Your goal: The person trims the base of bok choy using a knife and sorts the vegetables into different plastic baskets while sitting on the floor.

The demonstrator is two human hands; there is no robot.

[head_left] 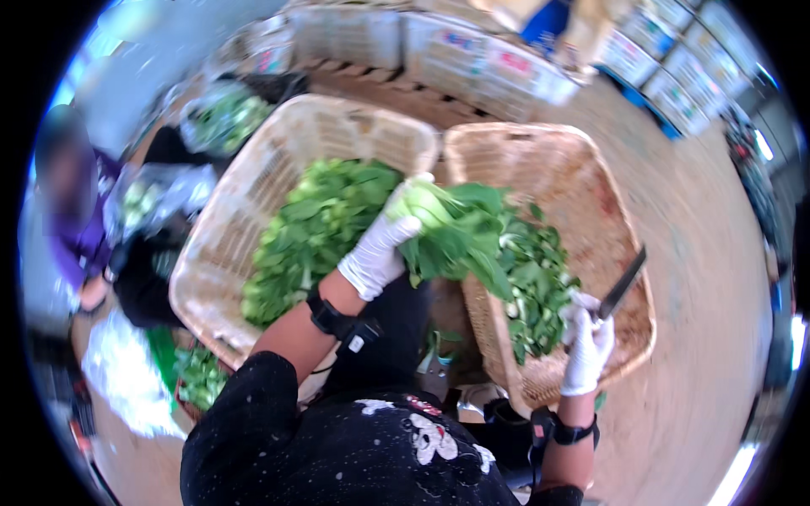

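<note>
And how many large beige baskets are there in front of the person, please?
2. The left basket holds heaped leafy greens; the right basket holds loose cut leaves. Parts of both are covered, but I see no sign of a hidden third.

red and blue markings (514, 61) on white crates (483, 74), blurred, unreadable

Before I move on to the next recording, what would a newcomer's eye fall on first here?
Probably the bright bunch of leafy greens near the centre, in the gloved left hand. Next comes the knife in the gloved right hand, seen over the right basket with its loose leaves. The left basket holds a large green heap.
</note>
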